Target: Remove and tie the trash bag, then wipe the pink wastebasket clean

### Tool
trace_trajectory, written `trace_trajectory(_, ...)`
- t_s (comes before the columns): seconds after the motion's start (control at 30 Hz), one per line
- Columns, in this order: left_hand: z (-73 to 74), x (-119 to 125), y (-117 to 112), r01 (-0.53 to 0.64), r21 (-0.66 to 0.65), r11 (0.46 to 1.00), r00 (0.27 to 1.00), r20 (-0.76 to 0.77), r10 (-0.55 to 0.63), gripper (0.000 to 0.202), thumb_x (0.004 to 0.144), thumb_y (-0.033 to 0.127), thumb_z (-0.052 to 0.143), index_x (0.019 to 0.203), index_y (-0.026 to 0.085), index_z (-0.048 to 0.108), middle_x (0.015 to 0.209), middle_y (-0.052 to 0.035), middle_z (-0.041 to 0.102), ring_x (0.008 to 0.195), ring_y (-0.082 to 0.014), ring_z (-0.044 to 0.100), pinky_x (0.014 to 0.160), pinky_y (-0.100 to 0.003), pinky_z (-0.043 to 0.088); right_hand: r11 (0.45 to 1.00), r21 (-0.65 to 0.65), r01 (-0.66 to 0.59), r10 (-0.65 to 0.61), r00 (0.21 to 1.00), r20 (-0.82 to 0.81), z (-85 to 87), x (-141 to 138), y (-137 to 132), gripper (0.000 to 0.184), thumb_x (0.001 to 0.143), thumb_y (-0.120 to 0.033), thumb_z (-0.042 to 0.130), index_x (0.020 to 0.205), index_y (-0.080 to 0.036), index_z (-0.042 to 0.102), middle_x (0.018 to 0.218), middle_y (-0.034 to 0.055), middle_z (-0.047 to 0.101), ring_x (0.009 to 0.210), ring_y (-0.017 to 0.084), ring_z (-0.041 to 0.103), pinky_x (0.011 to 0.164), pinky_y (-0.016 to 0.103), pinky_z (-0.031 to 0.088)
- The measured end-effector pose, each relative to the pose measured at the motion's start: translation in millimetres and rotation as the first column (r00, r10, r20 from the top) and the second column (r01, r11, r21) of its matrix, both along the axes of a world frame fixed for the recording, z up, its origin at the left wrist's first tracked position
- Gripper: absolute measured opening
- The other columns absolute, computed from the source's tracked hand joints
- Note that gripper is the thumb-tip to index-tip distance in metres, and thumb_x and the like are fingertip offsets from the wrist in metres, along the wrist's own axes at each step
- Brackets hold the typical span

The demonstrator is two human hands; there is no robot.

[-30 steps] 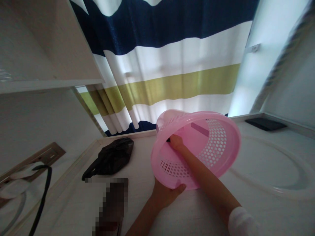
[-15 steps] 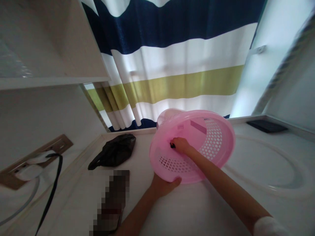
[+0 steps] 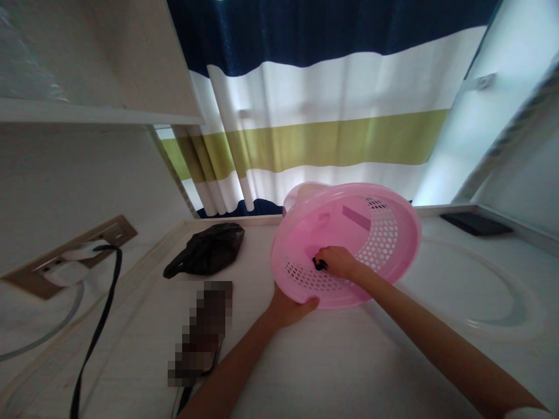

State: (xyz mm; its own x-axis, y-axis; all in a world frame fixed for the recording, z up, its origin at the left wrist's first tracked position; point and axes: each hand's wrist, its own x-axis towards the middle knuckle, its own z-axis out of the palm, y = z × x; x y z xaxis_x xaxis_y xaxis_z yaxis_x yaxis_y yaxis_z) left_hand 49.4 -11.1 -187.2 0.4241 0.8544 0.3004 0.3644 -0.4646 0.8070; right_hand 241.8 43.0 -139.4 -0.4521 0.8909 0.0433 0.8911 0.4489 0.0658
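Observation:
A pink plastic basket (image 3: 301, 230) with rows of holes is tilted, its wide mouth facing me. My left hand (image 3: 288, 309) is closed on its lower left rim, the thumb lying over the edge and the other fingers hidden behind it. Inside the mouth, my right hand (image 3: 339, 262) is closed around a small crumpled black cloth (image 3: 320, 265), which pokes out from between the fingers. What exactly this black piece is, I cannot make out.
A black plastic bag (image 3: 209, 250) lies left of the basket, above a blurred-out item (image 3: 205, 331). At the left wall, a power socket (image 3: 126, 228) has plugs and cords. A dark flat object (image 3: 476, 223) lies back right. A striped curtain (image 3: 327, 137) hangs behind.
My right hand, with the black cloth, has moved slightly toward the basket's lower holes. The whole view has shifted a little; my left hand keeps its grip on the rim.

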Motion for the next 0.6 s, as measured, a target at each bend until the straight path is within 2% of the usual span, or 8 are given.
trace_trajectory(0.1,-1.9,-1,2,0.062,0.069,0.996,0.997,-0.047,-0.059,0.053,0.067,0.034,0.058,0.116,0.021,0.043,0.119,-0.0075,0.049,0.114,-0.0239,0.04,0.099,-0.047,0.026,1.0,0.001,0.017,-0.017,1.0,0.013,1.6,-5,1,0.019,0.072,-0.02,0.045,0.084,-0.022,0.059,0.085,0.0045,0.062,0.079,0.019,0.055,0.064,0.027,0.037)
trace_trajectory(0.23,-5.0,-2,3,0.052,0.082,0.995,0.995,-0.09,-0.044,0.054,0.068,0.034,0.057,0.117,0.021,0.041,0.121,-0.008,0.046,0.116,-0.0247,0.038,0.1,-0.047,0.024,0.993,-0.033,0.115,-0.114,0.993,0.019,0.3,-6,16,0.022,0.071,-0.02,0.045,0.087,-0.023,0.061,0.086,0.0068,0.062,0.079,0.021,0.056,0.063,0.029,0.039)
trace_trajectory(0.37,-6.0,-2,5,0.008,0.046,0.999,0.996,-0.094,-0.004,0.056,0.065,0.032,0.059,0.117,0.02,0.04,0.124,-0.0088,0.043,0.12,-0.0264,0.031,0.101,-0.049,0.02,0.965,-0.036,0.261,-0.262,0.964,-0.032,-4.1,-5,50,0.025,0.073,-0.02,0.043,0.09,-0.021,0.062,0.089,0.0106,0.062,0.083,0.024,0.056,0.065,0.032,0.04)
trace_trajectory(0.47,-4.5,-2,5,-0.054,0.034,0.998,0.997,-0.062,0.056,0.067,0.062,0.028,0.061,0.122,0.019,0.033,0.129,-0.0098,0.035,0.123,-0.0286,0.025,0.102,-0.051,0.015,0.95,-0.04,0.31,-0.312,0.948,-0.057,-6.5,-5,78,0.025,0.073,-0.021,0.045,0.091,-0.021,0.062,0.092,0.0098,0.062,0.086,0.023,0.056,0.067,0.031,0.04)
trace_trajectory(0.6,-1.6,-3,6,-0.021,-0.027,0.999,1.0,-0.001,0.021,0.065,0.061,0.024,0.059,0.121,0.02,0.034,0.129,-0.0094,0.035,0.122,-0.0294,0.025,0.102,-0.051,0.016,0.927,-0.013,0.375,-0.375,0.924,-0.08,-9.1,-7,109,0.025,0.076,-0.024,0.043,0.092,-0.02,0.062,0.091,0.0106,0.062,0.086,0.021,0.056,0.067,0.029,0.041)
